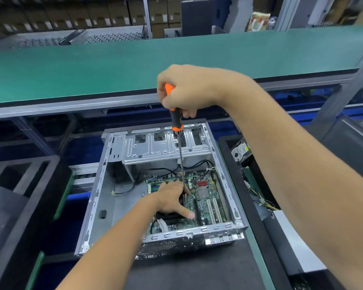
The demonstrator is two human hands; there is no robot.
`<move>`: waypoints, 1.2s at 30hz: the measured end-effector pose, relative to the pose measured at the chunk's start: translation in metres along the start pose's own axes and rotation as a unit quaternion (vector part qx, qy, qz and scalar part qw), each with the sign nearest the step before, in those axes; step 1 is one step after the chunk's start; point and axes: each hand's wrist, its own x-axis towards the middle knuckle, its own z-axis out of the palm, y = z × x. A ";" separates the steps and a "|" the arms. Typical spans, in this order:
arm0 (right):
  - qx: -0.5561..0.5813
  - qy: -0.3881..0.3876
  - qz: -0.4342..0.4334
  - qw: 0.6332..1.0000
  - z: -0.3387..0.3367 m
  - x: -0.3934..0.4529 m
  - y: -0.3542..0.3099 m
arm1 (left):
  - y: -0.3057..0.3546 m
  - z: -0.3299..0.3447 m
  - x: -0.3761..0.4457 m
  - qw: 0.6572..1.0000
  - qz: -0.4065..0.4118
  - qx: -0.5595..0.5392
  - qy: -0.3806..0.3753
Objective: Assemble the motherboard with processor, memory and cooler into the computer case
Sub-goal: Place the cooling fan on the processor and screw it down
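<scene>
An open grey computer case (96, 197) lies on its side on the bench. Inside it sits the green motherboard (205, 204). My right hand (187, 91) grips the orange and black handle of a long screwdriver (177, 120), held upright above the case. Its thin shaft runs down to the board beside my left hand (172, 199). That hand rests on the black cooler (166, 216), mostly hiding it, with its fingers around the shaft's lower end and the thumb stretched out over the board. The screwdriver's tip is hidden behind those fingers.
A green-topped shelf (134, 65) runs across above the case. A black tray (239, 147) on the right holds a hard drive (240, 151) and loose cables. Black foam trays (19, 185) stand at the left. Black cables (197, 164) lie inside the case near the drive cage (161, 145).
</scene>
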 end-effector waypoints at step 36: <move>-0.059 -0.040 0.005 0.997 -0.011 0.002 -0.003 | -0.004 0.001 0.002 1.000 0.002 -0.011 -0.018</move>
